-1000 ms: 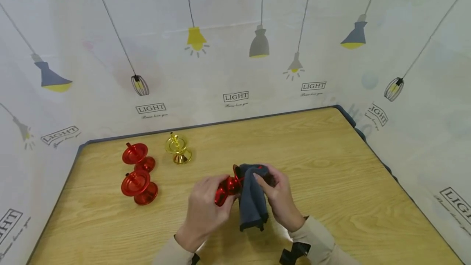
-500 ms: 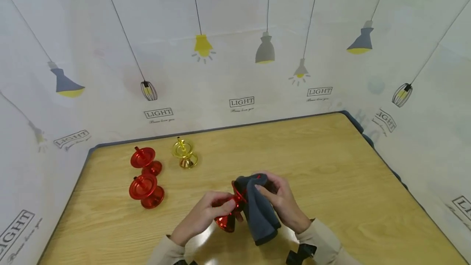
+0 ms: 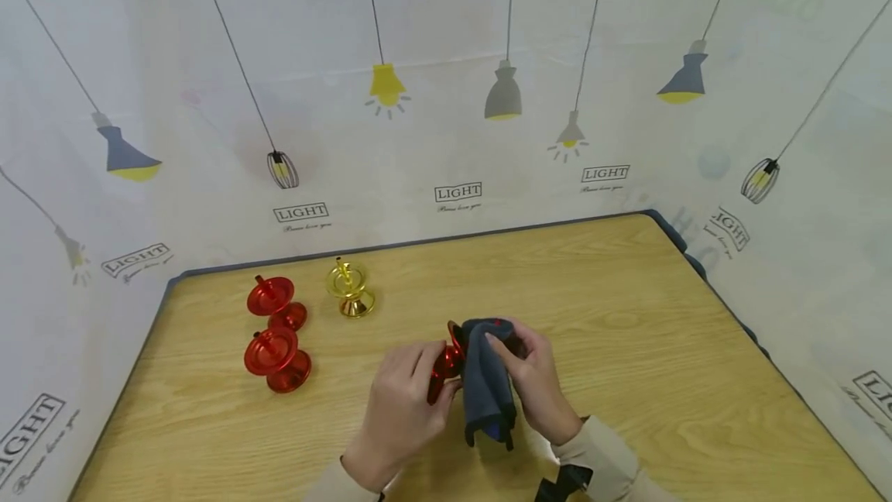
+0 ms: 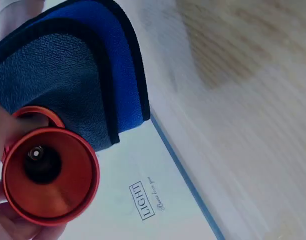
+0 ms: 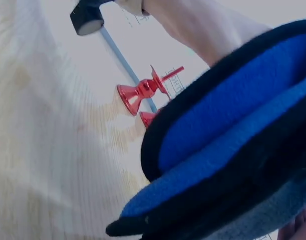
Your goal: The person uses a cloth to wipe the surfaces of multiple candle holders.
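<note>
My left hand (image 3: 400,405) grips a shiny red candle holder (image 3: 450,361) by its stem and foot, tilted on its side with the dish toward the right. In the left wrist view its hollow round foot (image 4: 68,192) faces the camera. A grey-blue cloth (image 3: 484,386) with dark edging covers the spike end. My right hand (image 3: 540,386) pinches this cloth around that end, thumb in front; a speck of red shows at the top. The cloth's brighter blue inner side (image 5: 217,115) fills much of the right wrist view.
Two more red candle holders (image 3: 288,374) (image 3: 270,297) stand upright at the left of the wooden table (image 3: 627,316). A gold candle holder (image 3: 357,303) stands right of them. A lamp-printed wall covering (image 3: 390,153) rises behind the table's dark edge.
The left hand shifts its hold, turning the red candle holder's foot up and back, while the cloth swings. The right hand keeps its hold on the cloth. The head view shifts slightly.
</note>
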A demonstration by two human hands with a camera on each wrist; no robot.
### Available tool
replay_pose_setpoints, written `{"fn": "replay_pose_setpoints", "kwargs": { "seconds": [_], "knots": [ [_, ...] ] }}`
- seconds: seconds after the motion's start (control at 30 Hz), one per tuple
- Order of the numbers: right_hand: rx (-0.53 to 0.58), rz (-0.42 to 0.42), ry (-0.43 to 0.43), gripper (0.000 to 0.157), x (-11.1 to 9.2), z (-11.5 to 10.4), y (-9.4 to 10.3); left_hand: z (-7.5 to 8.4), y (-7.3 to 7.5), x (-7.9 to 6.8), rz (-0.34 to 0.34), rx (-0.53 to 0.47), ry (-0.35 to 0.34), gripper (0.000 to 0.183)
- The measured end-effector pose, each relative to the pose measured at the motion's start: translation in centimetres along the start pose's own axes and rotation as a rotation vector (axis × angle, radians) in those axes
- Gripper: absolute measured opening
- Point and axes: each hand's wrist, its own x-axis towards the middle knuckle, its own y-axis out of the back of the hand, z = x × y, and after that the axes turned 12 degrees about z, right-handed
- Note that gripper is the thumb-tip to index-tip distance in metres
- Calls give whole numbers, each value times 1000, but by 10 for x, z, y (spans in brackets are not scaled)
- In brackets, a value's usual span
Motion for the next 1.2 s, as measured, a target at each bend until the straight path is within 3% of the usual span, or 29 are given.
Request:
{"fn": "replay_pose_setpoints", "kwargs": {
  "seconds": [0.1, 0.17, 0.23, 0.4, 0.47, 0.53, 0.63, 0.77, 0.93, 1.07, 1.2],
  "knots": [
    [-10, 7, -5, 27, -1, -1, 0, 2, 0, 0, 0, 7, 7, 43],
    [-33, -10, 2, 26, -1, -1, 2, 1, 1, 0, -57, -58, 67, 39],
    [-51, -59, 17, 26, 0, 0, 5, -2, 5, 1, -169, -207, 198, 34],
    [-33, -261, 115, 23, 6, 1, 18, -14, 15, 6, -503, -671, 603, 24],
    [-5, -329, 156, 22, 7, 0, 22, -20, 17, 6, -598, -815, 662, 25],
    [22, -357, 163, 21, 8, -2, 25, -23, 17, 5, -650, -929, 684, 28],
    [32, -283, 157, 9, 7, -5, 27, -23, 17, 1, -591, -1016, 730, 32],
    [-17, -163, 247, 8, 9, -15, 34, -19, 16, -2, -382, -973, 805, 34],
    [-192, -215, 623, 34, 13, -25, 34, -11, 12, 3, -186, -819, 836, 29],
    [-307, -217, 903, 33, 13, -26, 24, 2, 10, 7, -154, -769, 809, 25],
    [-334, -201, 1026, 29, 11, -25, 19, 13, 10, 9, -157, -747, 802, 23]
  ]
}}
